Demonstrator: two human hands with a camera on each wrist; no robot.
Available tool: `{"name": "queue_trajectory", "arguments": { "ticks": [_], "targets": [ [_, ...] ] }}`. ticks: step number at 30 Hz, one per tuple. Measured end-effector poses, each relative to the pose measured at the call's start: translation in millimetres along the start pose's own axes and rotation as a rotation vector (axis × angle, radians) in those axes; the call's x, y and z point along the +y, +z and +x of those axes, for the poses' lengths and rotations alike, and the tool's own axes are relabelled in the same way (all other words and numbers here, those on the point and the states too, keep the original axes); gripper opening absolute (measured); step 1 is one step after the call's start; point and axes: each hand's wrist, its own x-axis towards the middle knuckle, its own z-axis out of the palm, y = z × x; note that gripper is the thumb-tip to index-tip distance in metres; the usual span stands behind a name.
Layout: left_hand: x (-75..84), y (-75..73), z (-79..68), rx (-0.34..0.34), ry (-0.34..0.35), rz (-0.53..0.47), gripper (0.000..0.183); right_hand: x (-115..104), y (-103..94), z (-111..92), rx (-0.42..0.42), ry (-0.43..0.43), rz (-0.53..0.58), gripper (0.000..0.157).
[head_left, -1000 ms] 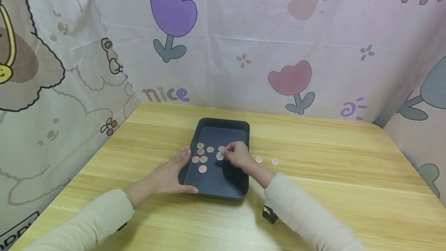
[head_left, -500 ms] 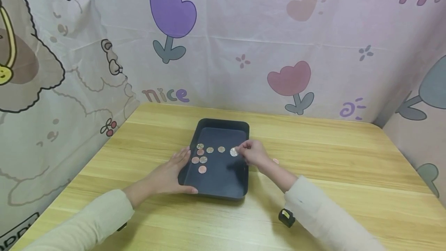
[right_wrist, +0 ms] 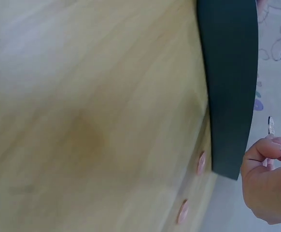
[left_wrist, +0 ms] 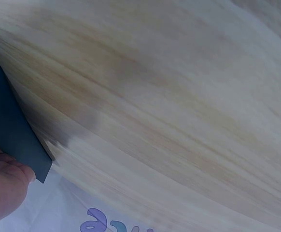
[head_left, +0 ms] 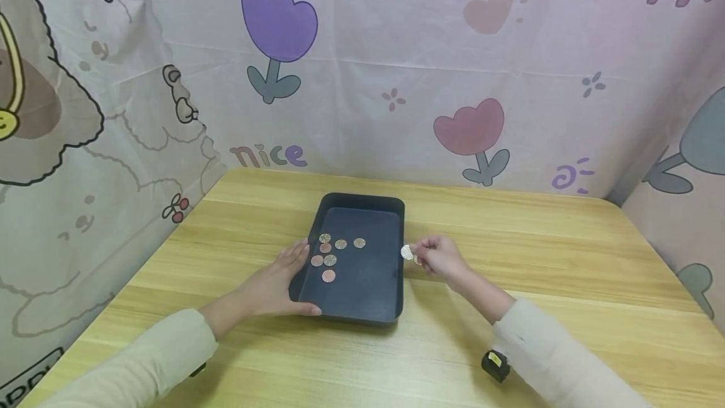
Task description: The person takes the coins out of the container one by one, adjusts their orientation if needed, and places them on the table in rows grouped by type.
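Note:
In the head view my right hand (head_left: 442,259) pinches a silver coin (head_left: 406,252) between thumb and fingertips, just over the right rim of the dark baking tray (head_left: 362,318). The right wrist view shows the same coin (right_wrist: 271,125) held up on edge. My left hand (head_left: 277,282) rests along the tray's left side, its fingers straight on the rim and its thumb at the front corner. Inside the tray lie several copper and silvery coins, among them a copper coin (head_left: 329,276) nearest the front and a pale coin (head_left: 359,243) farther right.
Two copper coins lie on the wooden table beside the tray, one coin (right_wrist: 201,163) nearer it and one coin (right_wrist: 183,211) farther off; my hand mostly hides them in the head view. A black wrist device (head_left: 496,366) hangs under the right sleeve. A patterned cloth (head_left: 362,80) stands behind the table.
My right hand has lifted the silver coin from among the tray's coins and carried it rightward to the right rim. The left hand stays in place.

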Motion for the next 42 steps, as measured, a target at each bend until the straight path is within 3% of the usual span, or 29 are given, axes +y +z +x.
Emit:
{"name": "queue_trajectory", "arguments": {
  "ticks": [8,17,30,37,42],
  "targets": [
    [0.4,-0.1,0.0,-0.005,-0.005,-0.006,0.118,19,-15.0,-9,0.014,0.038,-0.034,0.013],
    [1.5,-1.8,-1.1,-0.015,-0.007,-0.008,0.118,37,-14.1,-15,0.004,0.059,-0.177,0.012],
    [0.6,0.0,-0.8,-0.019,-0.014,-0.01,0.118,36,-4.4,-19,0.098,-0.044,-0.387,0.012],
    [1.6,-0.7,-0.7,-0.02,-0.016,-0.009,0.118,35,-3.5,-19,0.104,-0.021,-0.379,0.014],
    [2.0,-1.2,-1.0,-0.023,-0.017,-0.007,0.118,32,-3.6,-17,0.097,-0.051,-0.337,0.011]
  ]
}}
